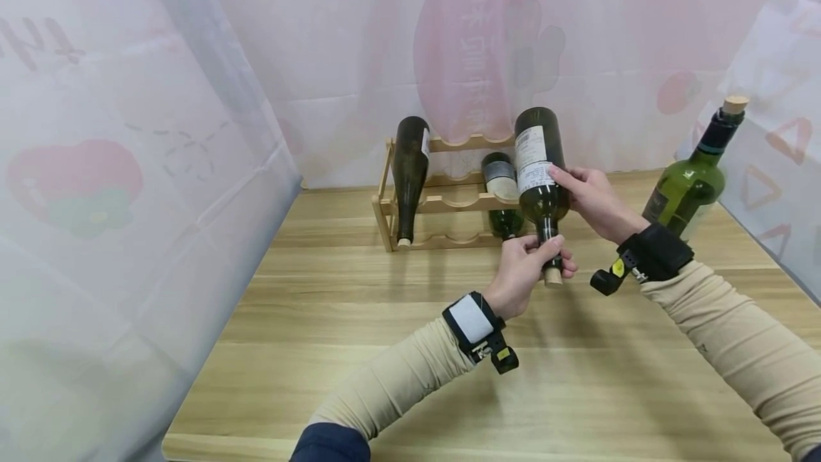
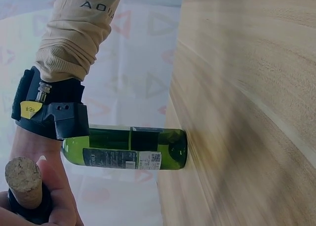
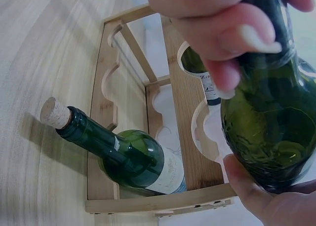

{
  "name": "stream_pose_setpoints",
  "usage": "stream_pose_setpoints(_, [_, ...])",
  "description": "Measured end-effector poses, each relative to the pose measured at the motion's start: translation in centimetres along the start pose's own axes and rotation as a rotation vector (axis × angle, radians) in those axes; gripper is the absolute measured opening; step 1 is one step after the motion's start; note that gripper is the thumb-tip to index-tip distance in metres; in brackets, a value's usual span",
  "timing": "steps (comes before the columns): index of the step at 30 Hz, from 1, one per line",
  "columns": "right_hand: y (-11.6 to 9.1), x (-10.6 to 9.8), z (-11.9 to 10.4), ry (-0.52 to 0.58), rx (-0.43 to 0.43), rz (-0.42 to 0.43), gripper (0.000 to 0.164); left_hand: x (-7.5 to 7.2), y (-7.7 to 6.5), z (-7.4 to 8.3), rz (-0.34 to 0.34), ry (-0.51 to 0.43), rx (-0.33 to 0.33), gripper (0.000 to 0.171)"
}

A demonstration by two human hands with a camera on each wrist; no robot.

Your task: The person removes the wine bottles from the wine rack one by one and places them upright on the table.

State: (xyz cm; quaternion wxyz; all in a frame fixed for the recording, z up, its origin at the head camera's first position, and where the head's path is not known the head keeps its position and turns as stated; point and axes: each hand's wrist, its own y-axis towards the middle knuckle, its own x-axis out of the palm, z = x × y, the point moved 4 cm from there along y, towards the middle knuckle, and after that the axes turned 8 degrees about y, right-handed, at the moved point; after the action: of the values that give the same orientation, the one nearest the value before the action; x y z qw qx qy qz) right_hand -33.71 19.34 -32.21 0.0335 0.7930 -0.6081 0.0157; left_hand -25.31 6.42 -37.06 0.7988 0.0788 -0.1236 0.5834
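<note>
Both my hands hold a dark green wine bottle [image 1: 541, 204], tilted with its corked neck toward me, at the right end of a two-tier wooden wine rack [image 1: 442, 203]. My left hand [image 1: 521, 269] grips the neck just behind the cork [image 2: 23, 181]. My right hand [image 1: 601, 204] holds the body from the right side, thumb by the white label. Whether this bottle touches the rack's upper tier I cannot tell. Below it, a corked green bottle [image 3: 133, 157] lies in the lower tier. Another dark bottle [image 1: 410, 170] rests on the upper left.
A corked green bottle [image 1: 689, 187] stands upright on the wooden table [image 1: 359, 291], to the right beyond my right wrist. Printed cloth [image 1: 359, 55] hangs behind the rack and along both sides.
</note>
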Motion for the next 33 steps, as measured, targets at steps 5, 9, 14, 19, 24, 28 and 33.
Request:
stream_pose_setpoints(5, [-0.1, -0.2, 0.1, -0.005, -0.004, 0.015, 0.068, 0.2, 0.0, 0.0, -0.011, -0.007, -0.007, 0.013])
stream_pose_setpoints(9, [-0.1, -0.4, 0.1, -0.022, -0.005, 0.03, 0.068, 0.4, 0.1, -0.1, -0.017, -0.009, -0.007, 0.013])
stream_pose_setpoints(14, [-0.4, -0.6, 0.1, -0.045, -0.001, 0.032, 0.069, 0.6, 0.1, -0.2, -0.013, -0.007, -0.013, 0.014])
stream_pose_setpoints(19, [-0.6, -0.9, 0.1, -0.012, -0.008, 0.023, 0.067, 0.8, 0.0, -0.3, -0.015, -0.007, -0.017, 0.014])
stream_pose_setpoints(24, [-0.8, -1.1, 0.1, 0.009, -0.007, 0.028, 0.068, 1.1, 0.0, -0.3, -0.028, -0.013, -0.015, 0.012])
stream_pose_setpoints(28, [-1.0, -1.3, 0.1, 0.002, 0.001, 0.04, 0.07, 1.3, 0.0, -0.3, -0.038, -0.015, -0.013, 0.012])
stream_pose_setpoints(33, [-1.3, -1.6, 0.1, 0.007, 0.0, 0.045, 0.067, 1.6, 0.1, -0.4, -0.045, -0.015, -0.019, 0.012])
